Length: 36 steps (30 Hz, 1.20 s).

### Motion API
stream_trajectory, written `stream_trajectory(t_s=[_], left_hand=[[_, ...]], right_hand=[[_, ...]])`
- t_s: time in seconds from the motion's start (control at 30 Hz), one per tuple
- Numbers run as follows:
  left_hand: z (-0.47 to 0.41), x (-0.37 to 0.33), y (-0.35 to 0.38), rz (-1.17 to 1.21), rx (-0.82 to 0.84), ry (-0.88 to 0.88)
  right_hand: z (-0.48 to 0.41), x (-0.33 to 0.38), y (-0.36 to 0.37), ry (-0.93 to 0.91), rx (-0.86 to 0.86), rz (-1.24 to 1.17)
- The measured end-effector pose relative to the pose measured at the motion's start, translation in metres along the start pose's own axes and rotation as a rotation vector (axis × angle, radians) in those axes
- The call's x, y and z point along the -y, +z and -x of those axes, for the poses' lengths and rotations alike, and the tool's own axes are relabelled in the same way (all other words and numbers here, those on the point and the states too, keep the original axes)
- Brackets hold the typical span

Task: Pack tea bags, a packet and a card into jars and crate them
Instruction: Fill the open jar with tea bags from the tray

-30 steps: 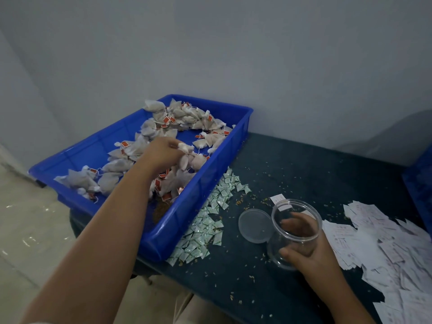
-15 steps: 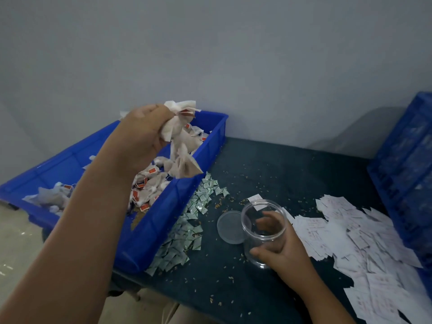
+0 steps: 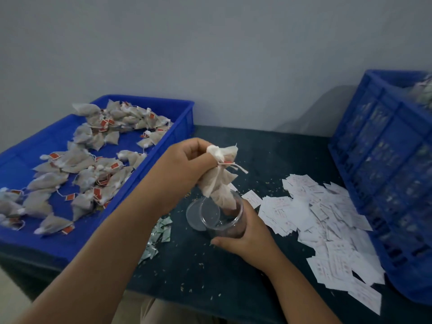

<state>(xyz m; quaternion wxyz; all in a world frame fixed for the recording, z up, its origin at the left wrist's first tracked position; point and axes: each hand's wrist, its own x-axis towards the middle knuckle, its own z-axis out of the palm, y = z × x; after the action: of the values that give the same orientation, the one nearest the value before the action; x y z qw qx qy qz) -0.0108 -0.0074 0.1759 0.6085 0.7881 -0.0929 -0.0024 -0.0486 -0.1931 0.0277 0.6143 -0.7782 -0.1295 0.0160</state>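
Tea bags (image 3: 218, 183), gripped by left hand (image 3: 187, 168), dip past rim of jar (image 3: 225, 226) right hand (image 3: 249, 239) clasps.

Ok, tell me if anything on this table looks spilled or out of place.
Yes: loose tea crumbs are scattered across the dark table around the jar. The white cards lie in a messy heap, not a stack, and the small packets sprawl beside the blue tray.

Just the one feed for me: wide-angle head cam, looking forward and down at the dark table (image 3: 268, 146), sitting close over it, grey wall (image 3: 210, 54) straight ahead, blue tray (image 3: 182, 127) at frame left, blue crate (image 3: 385, 160) at far right.
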Motion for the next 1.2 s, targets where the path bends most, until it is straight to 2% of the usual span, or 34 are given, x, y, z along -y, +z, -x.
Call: stream_trajectory(t_s=[0.17,0.3,0.37,0.5,0.6,0.7,0.8,0.9,1.0,1.1,1.2], left_hand=[[0.002,0.016,0.000,-0.211,0.036,-0.063],[0.009,0.026,-0.008,0.025,0.128,-0.201],[0.012,0.031,-0.014,0.140,0.123,-0.239],[0.020,0.046,-0.020,0.266,0.015,-0.251],[0.029,0.066,-0.017,0.280,-0.114,-0.339],[0.036,0.079,-0.012,0.273,-0.161,-0.377],[0.039,0.080,-0.011,0.208,-0.232,-0.329],[0.036,0.068,-0.014,0.067,-0.281,-0.198],[0.032,0.049,-0.015,0.013,-0.180,-0.091],[0.025,0.031,-0.013,-0.103,0.086,-0.090],[0.019,0.019,-0.007,-0.335,0.346,-0.122]], right_hand=[[-0.001,-0.005,0.000,0.024,-0.042,-0.058],[-0.002,-0.011,0.001,0.035,-0.062,-0.048],[-0.002,-0.013,0.002,0.044,-0.068,-0.044],[-0.001,-0.010,0.003,0.027,-0.094,-0.004],[0.000,-0.007,0.002,-0.004,-0.116,0.011],[-0.001,-0.008,-0.001,0.015,-0.130,-0.037],[-0.001,-0.010,-0.002,0.052,-0.137,-0.066],[-0.002,-0.013,-0.001,0.050,-0.149,-0.082],[-0.003,-0.014,0.001,0.040,-0.150,-0.079],[-0.002,-0.014,0.000,0.025,-0.147,-0.076],[-0.002,-0.014,-0.001,0.007,-0.122,-0.081]])
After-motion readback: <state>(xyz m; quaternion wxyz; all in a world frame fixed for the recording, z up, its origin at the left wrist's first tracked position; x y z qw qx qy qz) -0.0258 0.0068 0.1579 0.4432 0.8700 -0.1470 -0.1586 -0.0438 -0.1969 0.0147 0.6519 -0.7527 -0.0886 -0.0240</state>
